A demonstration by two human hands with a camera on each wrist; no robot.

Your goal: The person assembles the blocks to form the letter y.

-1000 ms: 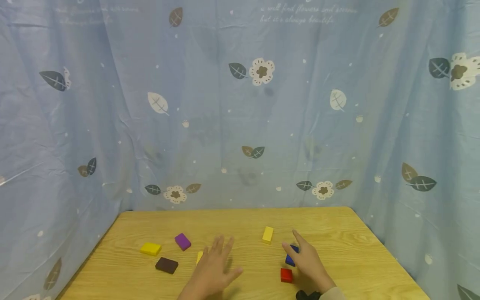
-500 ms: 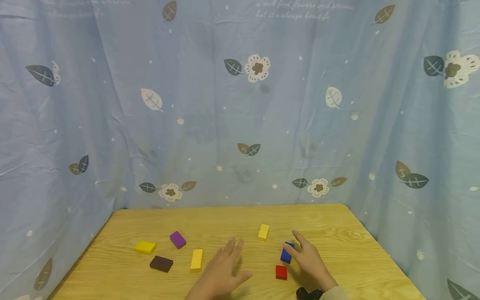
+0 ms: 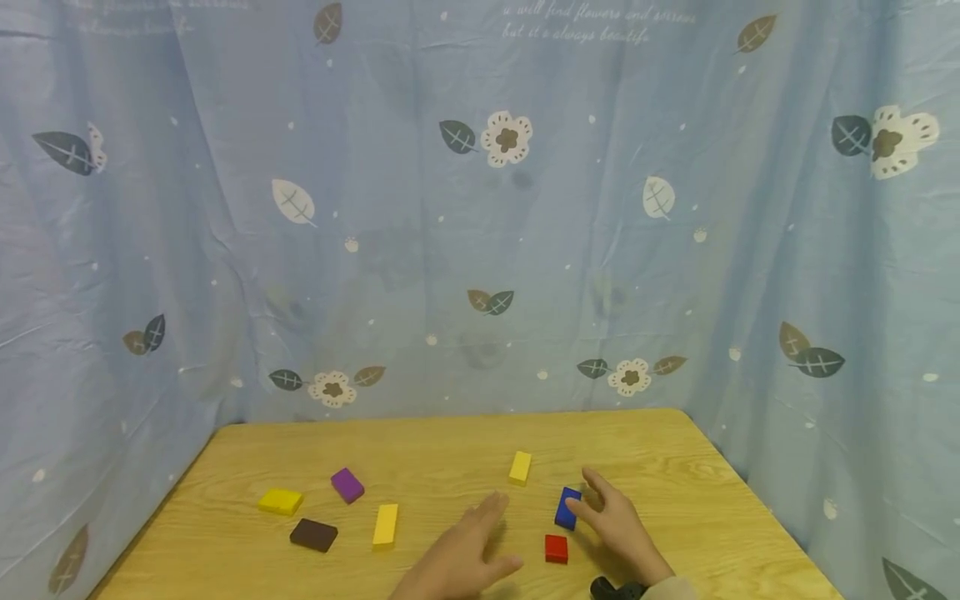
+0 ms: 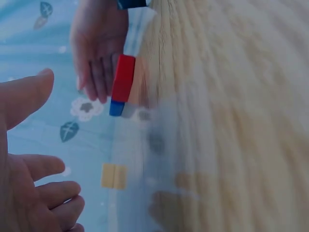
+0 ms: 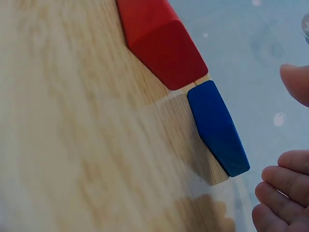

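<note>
My left hand (image 3: 465,554) hovers over the near middle of the table, thumb spread from the fingers and holding nothing. To its right lies a red block (image 3: 556,549). Just behind that is a blue block (image 3: 566,510), and my right hand (image 3: 618,525) hangs at its right side, the thumb overlapping it in the head view. In the right wrist view a gap shows between the blue block (image 5: 217,130) and the fingers (image 5: 285,188), which grip nothing. A light yellow block (image 3: 520,468) lies farther back, beyond both hands.
On the left of the wooden table (image 3: 435,450) lie an orange-yellow block (image 3: 386,526), a purple block (image 3: 347,485), a yellow block (image 3: 281,502) and a dark brown block (image 3: 313,535). A blue patterned curtain (image 3: 405,325) encloses the back and sides.
My left hand has moved right, uncovering the orange-yellow block and coming nearer the red one. The right hand has shifted slightly right of the blue block. The head view has turned a little right.
</note>
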